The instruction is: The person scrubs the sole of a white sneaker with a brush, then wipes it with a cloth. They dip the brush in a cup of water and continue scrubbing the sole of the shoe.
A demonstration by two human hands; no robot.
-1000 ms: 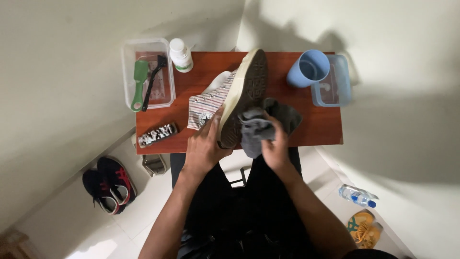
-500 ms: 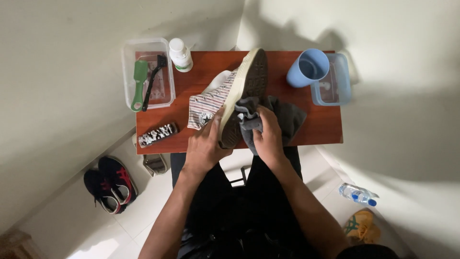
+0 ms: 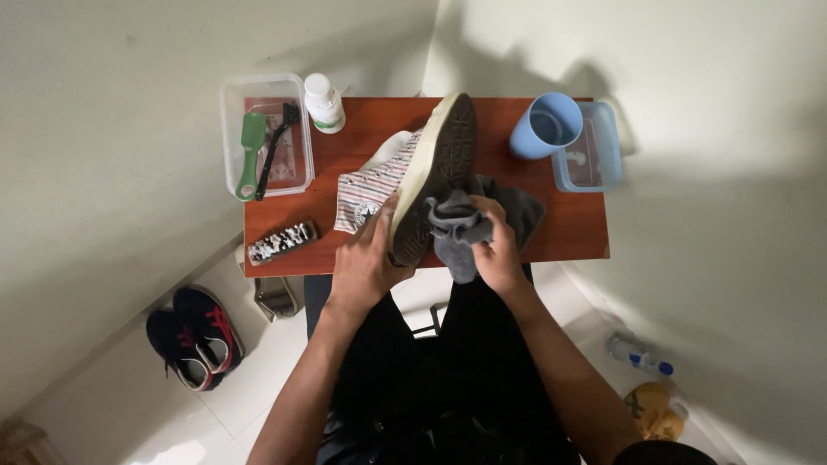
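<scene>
A striped high-top shoe lies on its side on the small red-brown table, its worn grey sole turned up and to the right. My left hand grips the heel end of the shoe. My right hand holds a bunched grey cloth pressed against the lower part of the sole. More of the cloth trails onto the table to the right.
A clear tub with a green brush and a black brush sits at the table's left. A white bottle, a blue cup, a clear blue-tinted container and a bristle brush are also there. Dark sneakers lie on the floor.
My right hand with the cloth has moved left along the sole, from the table's right side onto the sole near the heel. The left hand kept its grip.
</scene>
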